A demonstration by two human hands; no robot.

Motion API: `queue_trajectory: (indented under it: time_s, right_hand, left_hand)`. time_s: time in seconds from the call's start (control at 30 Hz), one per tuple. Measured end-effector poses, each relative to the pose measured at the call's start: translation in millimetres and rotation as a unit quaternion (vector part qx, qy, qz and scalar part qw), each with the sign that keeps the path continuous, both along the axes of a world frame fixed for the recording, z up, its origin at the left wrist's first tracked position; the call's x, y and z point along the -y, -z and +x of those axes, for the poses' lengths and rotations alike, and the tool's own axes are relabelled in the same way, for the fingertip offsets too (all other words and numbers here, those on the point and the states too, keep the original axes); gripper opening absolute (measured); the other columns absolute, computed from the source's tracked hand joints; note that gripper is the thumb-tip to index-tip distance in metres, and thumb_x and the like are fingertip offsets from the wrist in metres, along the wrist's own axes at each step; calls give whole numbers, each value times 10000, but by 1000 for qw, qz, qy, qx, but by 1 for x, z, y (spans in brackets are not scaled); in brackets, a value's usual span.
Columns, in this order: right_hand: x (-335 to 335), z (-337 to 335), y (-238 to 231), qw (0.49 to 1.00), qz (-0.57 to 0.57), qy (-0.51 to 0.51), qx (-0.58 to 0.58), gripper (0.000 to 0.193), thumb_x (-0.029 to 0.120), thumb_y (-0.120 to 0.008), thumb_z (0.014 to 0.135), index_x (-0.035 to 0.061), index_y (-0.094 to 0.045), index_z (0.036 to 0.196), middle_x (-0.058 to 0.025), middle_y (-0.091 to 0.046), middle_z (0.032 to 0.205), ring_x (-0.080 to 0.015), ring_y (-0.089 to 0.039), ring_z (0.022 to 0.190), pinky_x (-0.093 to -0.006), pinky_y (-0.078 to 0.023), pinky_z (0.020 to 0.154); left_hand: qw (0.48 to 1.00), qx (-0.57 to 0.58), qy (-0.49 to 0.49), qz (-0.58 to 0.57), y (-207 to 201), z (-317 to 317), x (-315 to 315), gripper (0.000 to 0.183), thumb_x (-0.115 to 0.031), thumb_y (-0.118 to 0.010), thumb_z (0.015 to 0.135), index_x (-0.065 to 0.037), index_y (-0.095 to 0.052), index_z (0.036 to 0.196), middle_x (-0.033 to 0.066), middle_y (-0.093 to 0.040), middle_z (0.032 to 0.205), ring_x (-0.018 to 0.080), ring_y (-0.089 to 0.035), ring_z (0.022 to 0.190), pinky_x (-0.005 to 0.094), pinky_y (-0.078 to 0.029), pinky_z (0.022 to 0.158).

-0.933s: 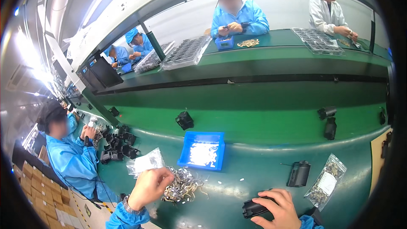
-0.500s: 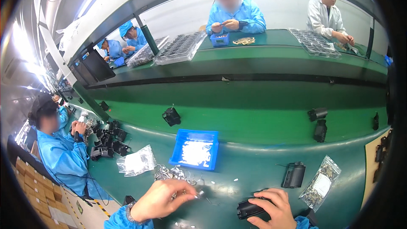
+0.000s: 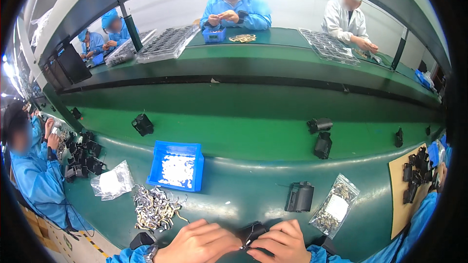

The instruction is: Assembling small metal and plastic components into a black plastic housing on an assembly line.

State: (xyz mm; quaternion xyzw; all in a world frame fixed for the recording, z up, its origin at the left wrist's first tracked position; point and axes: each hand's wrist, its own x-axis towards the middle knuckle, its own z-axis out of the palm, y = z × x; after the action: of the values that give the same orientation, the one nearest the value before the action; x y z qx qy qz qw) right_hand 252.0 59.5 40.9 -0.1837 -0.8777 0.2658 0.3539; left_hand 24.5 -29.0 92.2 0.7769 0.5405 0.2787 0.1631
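Note:
My right hand (image 3: 283,244) is closed around a black plastic housing (image 3: 254,233) near the front edge of the bench. Against the housing's left side, the fingers of my left hand (image 3: 202,241) are pinched together. A tiny pale, shiny bit shows at those fingertips, too small to name. Left of my hands lies a pile of small metal pieces (image 3: 155,208), silver and brass in colour. Beyond that pile stands a blue bin (image 3: 199,168) of small white pieces. Another black housing (image 3: 299,197) sits beyond my right hand.
A bag of small metal parts (image 3: 334,205) lies at right, a clear bag with a white label (image 3: 113,181) at left. Black housings (image 3: 83,155) are heaped by a co-worker at left; more lie on cardboard (image 3: 397,185) at right. Further housings rest on the green belt (image 3: 234,131).
The view has swung rightward, so the scene sits further left. My left hand has come from beside the metal pile to the black housing, which my right hand has tilted up.

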Motion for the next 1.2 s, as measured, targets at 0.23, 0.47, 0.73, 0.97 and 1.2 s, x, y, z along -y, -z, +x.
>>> queue_trajectory:
  time_s: [0.23, 0.47, 0.73, 0.97, 1.2]
  right_hand:
    - [-5, 0, -2, 999, -31, -20, -15, 169, 155, -831, 793, 101, -721, 909, -25, -681, 905, -269, -608, 887, -411, -446, 822]
    - [-5, 4, -5, 994, -101, -45, -8, 157, 171, -824, 805, 91, -712, 880, -35, -678, 881, -270, -599, 893, -408, -431, 850]
    - [-8, 4, -8, 980, -185, -75, -5, 120, 176, -813, 827, 93, -728, 845, -33, -686, 832, -259, -593, 863, -394, -425, 845]
    - [-10, 7, -11, 968, -231, -98, -4, 96, 149, -808, 838, 84, -737, 839, -43, -704, 820, -251, -606, 840, -385, -437, 841]
    - [-8, 9, -10, 957, -260, -130, -18, 114, 137, -837, 820, 77, -744, 852, -54, -712, 828, -248, -623, 852, -387, -458, 835]
  left_hand:
    - [999, 3, -5, 39, 0, 11, -2, 126, -114, -769, 866, -68, -722, 973, 54, -717, 929, 243, -662, 826, 370, -476, 719]
    - [999, -53, 3, 11, 1, 10, -2, 137, -172, -819, 856, -114, -801, 979, -35, -755, 895, 126, -697, 806, 271, -448, 697]
    - [995, 29, -34, 94, 3, 19, -1, 167, -130, -816, 806, -68, -766, 953, 39, -724, 878, 215, -657, 760, 341, -445, 674]
    - [988, -22, -38, 147, 1, 26, 0, 202, -114, -826, 773, -79, -766, 963, 37, -728, 884, 193, -649, 747, 335, -431, 660]
    - [979, -123, -110, 116, 3, 12, 4, 145, -152, -833, 792, -103, -770, 914, 5, -728, 842, 185, -650, 728, 340, -445, 655]
